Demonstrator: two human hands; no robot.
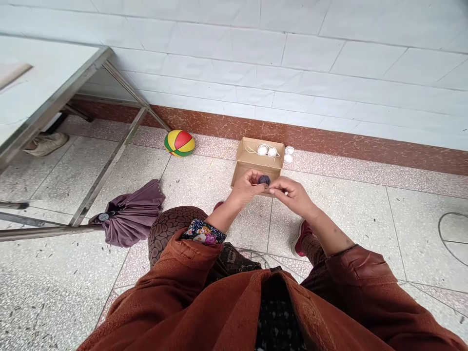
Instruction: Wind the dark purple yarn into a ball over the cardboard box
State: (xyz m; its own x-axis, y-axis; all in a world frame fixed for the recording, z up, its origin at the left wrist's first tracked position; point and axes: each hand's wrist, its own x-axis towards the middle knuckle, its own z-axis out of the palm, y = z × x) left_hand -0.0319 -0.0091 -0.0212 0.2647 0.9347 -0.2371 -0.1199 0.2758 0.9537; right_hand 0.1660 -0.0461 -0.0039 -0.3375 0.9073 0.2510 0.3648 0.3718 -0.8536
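Observation:
My left hand (pixel 250 184) holds a small dark grey-blue ball of yarn (pixel 263 181), fingers curled round its left side. Close beside it, my right hand (pixel 289 193) pinches what looks like a dark strand of that yarn. Both hands are above the front of an open cardboard box (pixel 241 169) on the floor. White yarn balls (pixel 262 149) with loose strands rest in the box's raised lid part. Just right of the box are more white balls (pixel 288 154), against the wall's base.
A red, yellow and green ball (pixel 179 143) lies near the wall. To the left stands a metal-framed table (pixel 84 63), with a person's shoe (pixel 47 144) beneath. A folded purple umbrella (pixel 131 214) leans by its lower bar. A wire loop (pixel 444 239) lies at right.

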